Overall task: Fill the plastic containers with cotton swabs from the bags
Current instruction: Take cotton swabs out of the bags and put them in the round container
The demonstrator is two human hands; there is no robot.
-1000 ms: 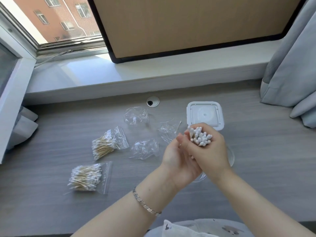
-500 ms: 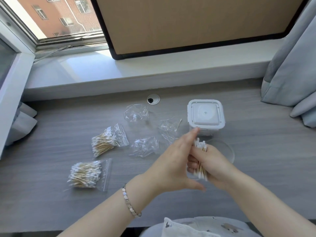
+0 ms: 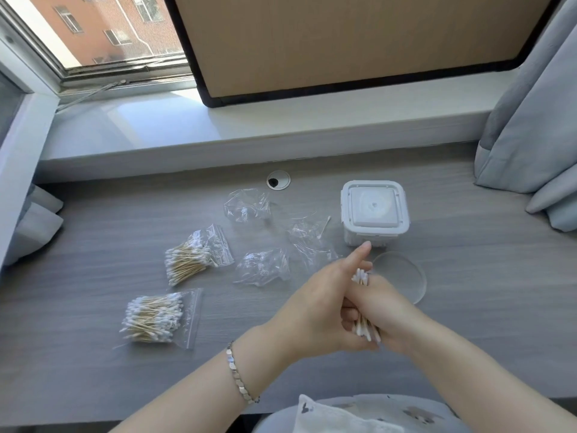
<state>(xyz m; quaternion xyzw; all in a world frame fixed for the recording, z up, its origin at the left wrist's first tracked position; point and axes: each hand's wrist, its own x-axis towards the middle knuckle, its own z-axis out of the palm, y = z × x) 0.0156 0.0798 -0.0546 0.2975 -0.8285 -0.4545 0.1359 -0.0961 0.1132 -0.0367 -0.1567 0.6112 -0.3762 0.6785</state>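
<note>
Grey desk [image 3: 93, 354], bundled white-tipped wooden swabs [image 3: 361, 277]

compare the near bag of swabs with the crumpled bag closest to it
The near bag is packed with swabs; the crumpled bag looks empty. The near bag lies flat with straight edges; the crumpled bag is scrunched into a lump. Both are clear plastic and lie on the desk.

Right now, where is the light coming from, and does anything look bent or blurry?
Head view: daylight from the window glares on the white sill; the wide lens bows the sill's edge; the left hand looks slightly soft, bagged swabs sharp.
</note>
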